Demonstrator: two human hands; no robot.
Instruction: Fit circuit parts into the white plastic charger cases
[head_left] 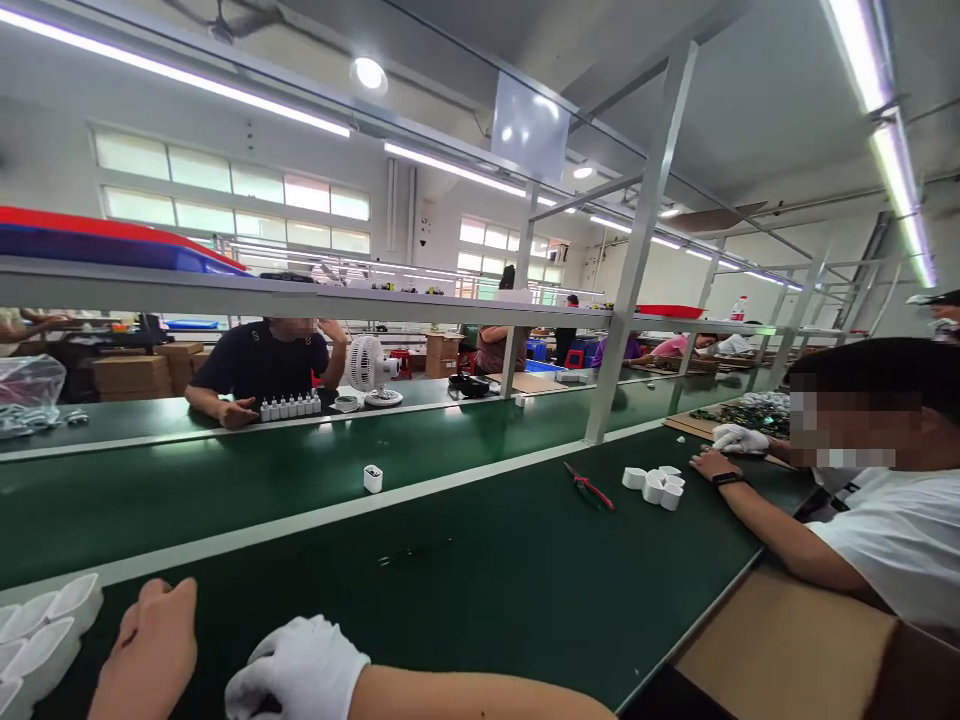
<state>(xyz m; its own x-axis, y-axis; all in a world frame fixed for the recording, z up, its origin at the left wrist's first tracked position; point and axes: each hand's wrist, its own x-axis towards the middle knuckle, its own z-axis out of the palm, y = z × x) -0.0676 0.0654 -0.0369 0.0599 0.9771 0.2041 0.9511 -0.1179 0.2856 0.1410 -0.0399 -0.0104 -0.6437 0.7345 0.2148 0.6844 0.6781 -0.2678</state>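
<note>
My left hand (pixel 150 650) is bare and held over the green bench (pixel 480 630) at the lower left. Its fingers are curled in, and whatever may be inside them is hidden. To its left stand several white plastic housings (pixel 56 645) packed together, cut off by the frame edge. My right hand (pixel 304 668), in a white glove, is low in the view beside the left one. The gloved fingers bend downward and close; I cannot make out anything in them. Dark tweezers (pixel 414 552) lie on the bench beyond the right hand.
Red-handled pliers (pixel 592 490) and several white housings (pixel 654 487) lie toward a co-worker (pixel 892 500) on the right. One white housing (pixel 373 479) stands on the green belt (pixel 442 455). A metal post (pixel 637 250) carries the shelf. Across sits another person (pixel 262 360) near a fan (pixel 367 365).
</note>
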